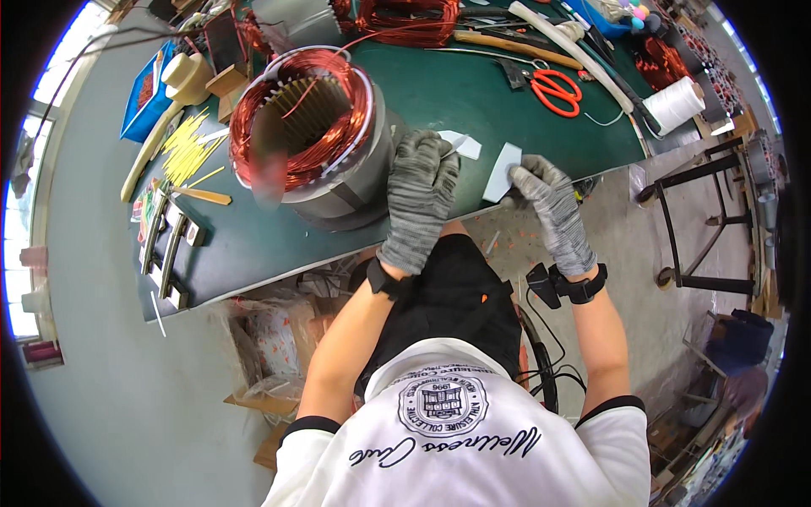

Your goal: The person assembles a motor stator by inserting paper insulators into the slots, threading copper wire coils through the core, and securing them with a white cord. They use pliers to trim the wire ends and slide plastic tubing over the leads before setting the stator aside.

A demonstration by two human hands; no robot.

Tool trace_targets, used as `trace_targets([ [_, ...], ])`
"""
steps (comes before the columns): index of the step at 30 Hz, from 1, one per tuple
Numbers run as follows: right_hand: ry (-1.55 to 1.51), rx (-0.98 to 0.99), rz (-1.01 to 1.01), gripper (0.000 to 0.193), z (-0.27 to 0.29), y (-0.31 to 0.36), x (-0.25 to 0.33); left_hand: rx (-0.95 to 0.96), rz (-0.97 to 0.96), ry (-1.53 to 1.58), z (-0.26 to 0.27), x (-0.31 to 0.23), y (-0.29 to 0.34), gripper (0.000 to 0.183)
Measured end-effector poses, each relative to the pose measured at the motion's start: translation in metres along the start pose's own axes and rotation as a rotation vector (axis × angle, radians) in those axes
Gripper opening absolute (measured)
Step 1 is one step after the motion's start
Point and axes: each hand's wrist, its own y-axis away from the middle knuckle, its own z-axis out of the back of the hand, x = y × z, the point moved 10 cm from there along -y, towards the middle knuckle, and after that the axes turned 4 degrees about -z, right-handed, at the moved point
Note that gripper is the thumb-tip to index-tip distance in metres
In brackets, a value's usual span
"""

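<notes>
My left hand [422, 182], in a grey striped glove, is closed beside the motor stator [363, 173]. From its fingers a thin, pointed sliver [456, 146] sticks out; I cannot make out whether it is a blade or a strip. Just beyond lies a white paper piece [469, 149] on the green tabletop. Between thumb and fingers, my right hand [549, 194], gloved alike, pinches a white insulation paper piece [503, 171] by its right side, over the table's front edge. Copper windings [355, 135] ring the stator's opening, with white edging around them.
Yellow strips [187, 150] lie left of the stator, near a blue bin [145, 101] and a metal fixture [169, 245]. Orange-handled scissors [556, 91], a wooden stick [515, 47] and a white thread spool [674, 106] are to the right. A black metal frame [705, 220] stands on the floor.
</notes>
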Motion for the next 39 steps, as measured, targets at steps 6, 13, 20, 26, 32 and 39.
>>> trace_targets([
  [6, 0.052, 0.094, 0.007, 0.02, -0.038, -0.032, 0.004, -0.038, 0.861, 1.352, 0.0, 0.021, 0.048, 0.018],
  [13, 0.052, 0.146, 0.095, 0.016, -0.054, -0.03, 0.009, -0.109, 0.901, 1.465, 0.029, 0.009, 0.048, 0.026],
  [20, 0.167, 0.15, 0.102, 0.012, -0.063, -0.003, 0.019, -0.289, -0.061, 0.87, 0.178, -0.02, 0.015, 0.018],
  [26, 0.139, 0.232, 0.166, 0.01, -0.094, 0.013, 0.021, -0.456, 0.121, 0.407, 0.248, 0.034, -0.013, 0.043],
  [32, 0.144, 0.329, 0.329, 0.011, -0.142, 0.048, 0.025, -0.172, -0.107, 0.203, 0.181, 0.04, -0.05, 0.031],
  [39, 0.183, 0.37, 0.306, 0.015, -0.132, 0.023, 0.042, -0.441, -0.078, -0.069, 0.171, 0.002, -0.033, 0.02],
])
